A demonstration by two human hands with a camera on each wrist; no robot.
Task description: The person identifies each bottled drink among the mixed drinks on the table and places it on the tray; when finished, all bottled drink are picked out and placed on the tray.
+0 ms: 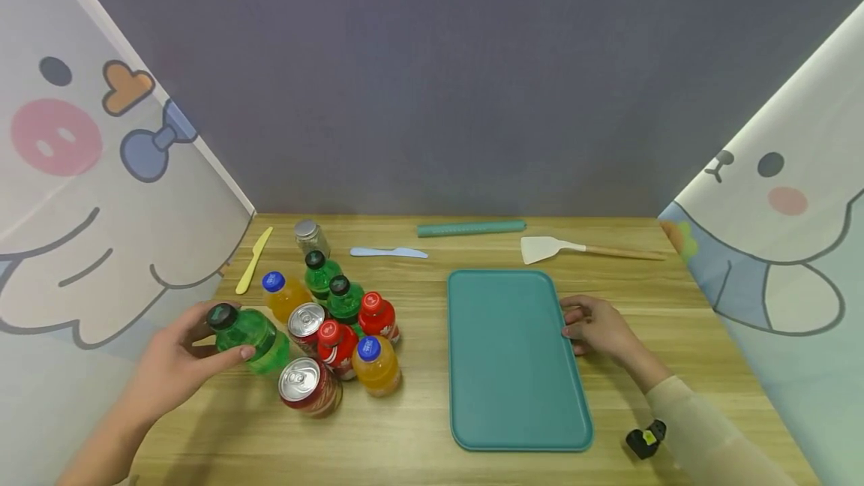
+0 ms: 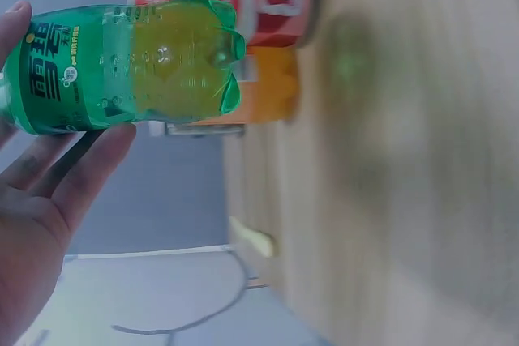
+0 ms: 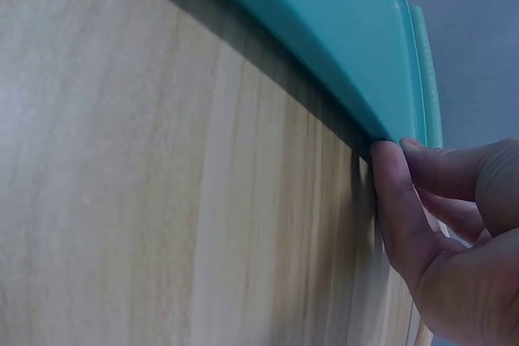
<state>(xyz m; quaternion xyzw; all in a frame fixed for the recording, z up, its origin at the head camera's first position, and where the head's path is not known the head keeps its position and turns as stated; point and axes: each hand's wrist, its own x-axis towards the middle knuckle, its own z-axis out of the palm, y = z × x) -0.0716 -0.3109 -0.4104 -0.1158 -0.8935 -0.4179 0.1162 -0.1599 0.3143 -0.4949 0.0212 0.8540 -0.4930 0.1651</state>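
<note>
My left hand (image 1: 177,357) grips a green soda bottle (image 1: 251,337) with a black cap, thumb on one side and fingers on the other. In the left wrist view, a gap separates the bottle's base from the table. Right beside it stands a cluster of drinks: two cans, one at the front (image 1: 309,387), two red-capped bottles, two more green bottles and two orange drinks with blue caps, one nearest me (image 1: 376,366). At the right edge of the teal tray (image 1: 518,360), my right hand (image 1: 597,328) pinches the rim between thumb and fingertips, seen close in the right wrist view.
Behind the drinks stands a jar (image 1: 312,238) with a grey lid. A yellow knife (image 1: 253,261), a blue knife (image 1: 388,252), a teal stick (image 1: 471,228) and a white spatula (image 1: 540,248) lie toward the back. A small black object (image 1: 646,439) is by the right sleeve.
</note>
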